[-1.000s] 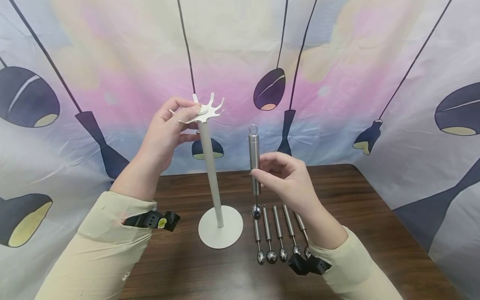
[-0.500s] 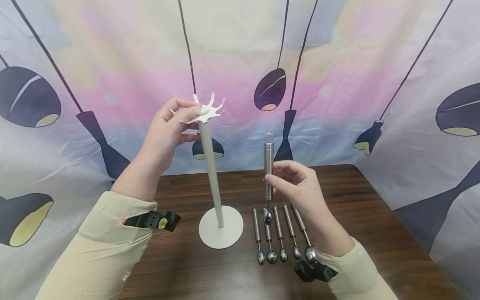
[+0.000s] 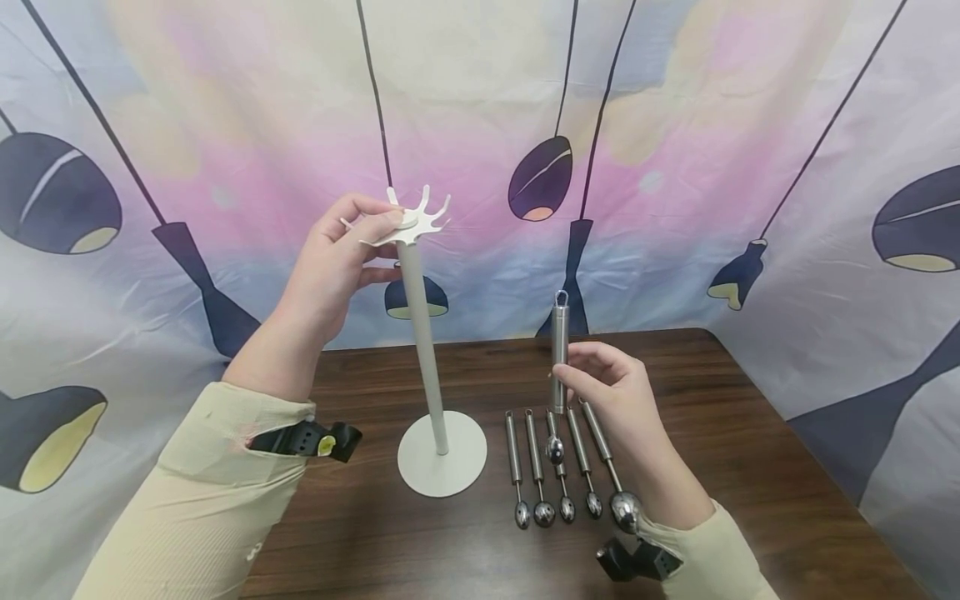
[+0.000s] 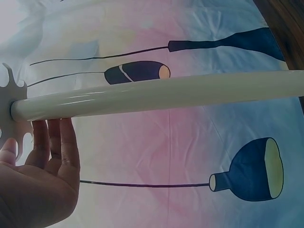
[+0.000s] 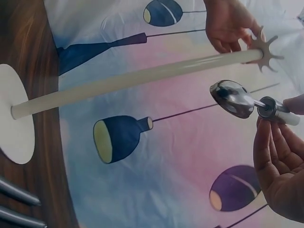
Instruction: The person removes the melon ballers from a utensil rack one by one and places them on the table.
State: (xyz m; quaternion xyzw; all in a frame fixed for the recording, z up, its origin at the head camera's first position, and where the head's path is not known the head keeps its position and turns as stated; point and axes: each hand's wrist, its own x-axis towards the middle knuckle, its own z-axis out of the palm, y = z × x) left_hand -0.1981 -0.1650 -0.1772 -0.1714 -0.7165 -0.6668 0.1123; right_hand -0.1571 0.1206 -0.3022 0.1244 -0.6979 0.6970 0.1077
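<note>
A white utensil stand stands upright, with a round base and a crown of curved hooks on top. My left hand pinches that crown, thumb above; in the left wrist view its other fingers lie against the pole. On the right, my right hand holds a steel melon baller upright by its handle, hanging loop up and scoop down. The right wrist view shows its shiny scoop close up. It hangs over a row of similar melon ballers on the table.
The dark wooden table runs back to a patterned cloth hung behind and at both sides. At the right end of the row lies a scoop with a larger bowl, near my right wrist.
My right hand has moved right and down with the melon baller, away from the stand and lower over the row. The left hand and the stand have stayed in place.
</note>
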